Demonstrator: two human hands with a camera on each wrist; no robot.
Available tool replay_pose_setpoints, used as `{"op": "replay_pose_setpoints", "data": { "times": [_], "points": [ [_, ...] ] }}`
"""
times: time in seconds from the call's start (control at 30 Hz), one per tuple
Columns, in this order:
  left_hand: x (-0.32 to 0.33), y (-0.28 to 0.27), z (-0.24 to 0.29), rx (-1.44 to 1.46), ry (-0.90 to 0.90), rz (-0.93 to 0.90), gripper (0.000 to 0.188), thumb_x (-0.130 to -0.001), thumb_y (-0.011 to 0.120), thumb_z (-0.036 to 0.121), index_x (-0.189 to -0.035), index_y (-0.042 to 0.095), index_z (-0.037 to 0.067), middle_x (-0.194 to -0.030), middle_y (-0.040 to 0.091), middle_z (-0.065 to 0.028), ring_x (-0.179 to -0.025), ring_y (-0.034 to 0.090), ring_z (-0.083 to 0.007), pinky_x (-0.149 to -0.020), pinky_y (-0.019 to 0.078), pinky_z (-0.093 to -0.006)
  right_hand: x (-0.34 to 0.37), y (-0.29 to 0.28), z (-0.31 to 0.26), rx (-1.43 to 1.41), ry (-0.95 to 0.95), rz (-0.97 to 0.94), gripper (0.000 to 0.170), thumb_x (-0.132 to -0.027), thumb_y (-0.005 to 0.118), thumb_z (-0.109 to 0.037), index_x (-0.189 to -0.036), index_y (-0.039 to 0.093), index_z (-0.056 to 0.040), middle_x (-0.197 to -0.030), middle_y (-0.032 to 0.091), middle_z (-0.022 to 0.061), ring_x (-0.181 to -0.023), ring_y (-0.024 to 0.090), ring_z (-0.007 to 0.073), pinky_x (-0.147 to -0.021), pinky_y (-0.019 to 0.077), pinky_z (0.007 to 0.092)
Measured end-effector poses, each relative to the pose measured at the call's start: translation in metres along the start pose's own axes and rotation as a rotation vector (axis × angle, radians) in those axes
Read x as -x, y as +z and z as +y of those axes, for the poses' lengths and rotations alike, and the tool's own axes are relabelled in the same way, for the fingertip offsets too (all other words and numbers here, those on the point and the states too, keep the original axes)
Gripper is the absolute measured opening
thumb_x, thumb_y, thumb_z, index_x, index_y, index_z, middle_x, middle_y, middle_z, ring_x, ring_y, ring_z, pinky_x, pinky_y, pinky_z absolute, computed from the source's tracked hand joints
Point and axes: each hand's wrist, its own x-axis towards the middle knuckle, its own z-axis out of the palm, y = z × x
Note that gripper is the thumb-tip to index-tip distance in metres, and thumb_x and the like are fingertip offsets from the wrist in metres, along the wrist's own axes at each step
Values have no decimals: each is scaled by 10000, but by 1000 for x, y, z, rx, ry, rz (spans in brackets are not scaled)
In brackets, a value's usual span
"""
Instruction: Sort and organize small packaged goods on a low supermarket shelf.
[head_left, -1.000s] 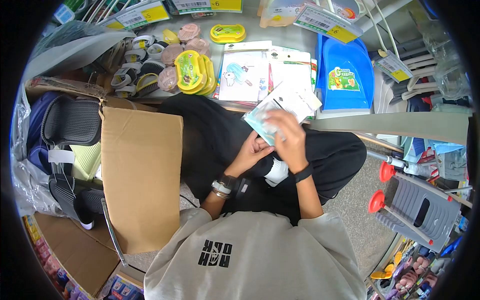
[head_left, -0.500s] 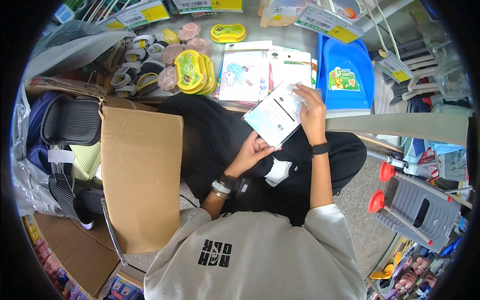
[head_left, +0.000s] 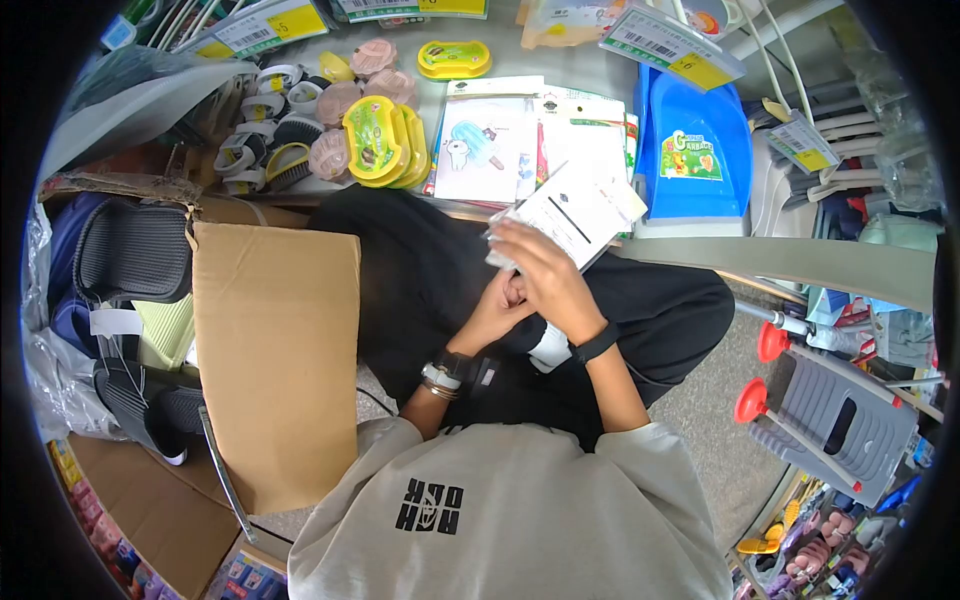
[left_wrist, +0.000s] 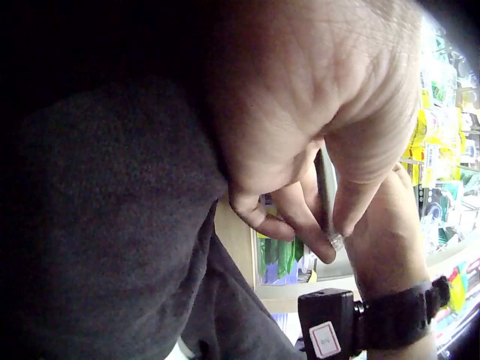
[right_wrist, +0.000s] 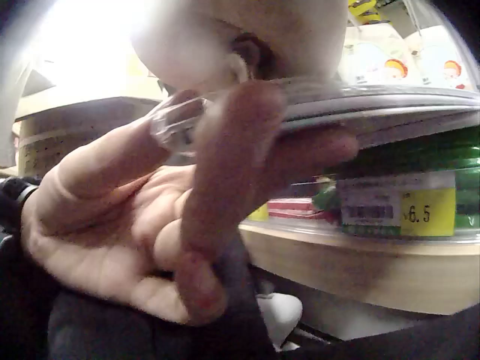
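A flat white packet (head_left: 590, 215) in clear plastic, printed with a black bar, slants over the person's lap in the head view. The left hand (head_left: 495, 308) pinches its lower end between thumb and fingers. Bent over the packet's lower left side, the right hand (head_left: 548, 272) grips crinkled clear plastic at that edge. The left wrist view has the left hand (left_wrist: 322, 97) close up, with a bit of clear plastic (left_wrist: 337, 241) at its fingertips. In the right wrist view, the left hand (right_wrist: 142, 217) holds the packet edge-on below the blurred right hand (right_wrist: 247, 45).
Similar packets (head_left: 485, 150) lie on the shelf ahead, between yellow boxes (head_left: 378, 145) and a blue dustpan (head_left: 695, 140). Brushes (head_left: 265, 130) are piled further left. A cardboard box (head_left: 275, 370) with slippers stands at the left. Plungers (head_left: 755, 400) and a grey stool (head_left: 840, 420) are at the right.
The right hand has moved from the packet's upper right end down to its lower left side, near the left hand. The left hand keeps its hold in the same place.
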Motion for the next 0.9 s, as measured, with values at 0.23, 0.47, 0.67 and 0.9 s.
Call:
{"op": "replay_pose_setpoints", "data": {
  "times": [0.23, 0.47, 0.67, 0.9],
  "points": [
    [-2, 4, 8, 35, -84, 19, 515, -912, 564, -45, -1360, 311, -14, -1164, 617, -164, -1066, 616, -183, -934, 467, -297, -7, -5, 10, 153, -112, -123, 451, -675, 633, 17, -1125, 623, 13, -1241, 596, 139, -1219, 530, 296, -1049, 411, 413],
    [-7, 14, 16, 125, -38, -38, 565, -911, 565, -46, -1393, 273, -16, -1183, 616, -182, -1074, 622, -219, -955, 454, -324, -28, -46, 40, 330, 105, 202, 541, -661, 443, 198, -1145, 613, 28, -1230, 591, 194, -1202, 525, 359, -1033, 412, 420],
    [-4, 7, 0, -18, -11, -2, 531, -908, 576, -42, -1365, 307, -23, -1155, 617, -137, -1079, 606, -184, -936, 456, -305, -7, -16, -13, 177, 11, 44, 509, -664, 493, 161, -1139, 613, 22, -1250, 591, 145, -1254, 501, 312, -1086, 350, 453],
    [-8, 14, 12, 149, -33, -28, 560, -909, 560, -58, -1392, 278, -22, -1215, 597, -170, -1120, 596, -213, -959, 452, -317, 15, -15, 13, 312, 173, 156, 439, -732, 507, 122, -1128, 644, -10, -1258, 599, 134, -1272, 488, 303, -1093, 321, 478]
  ]
}}
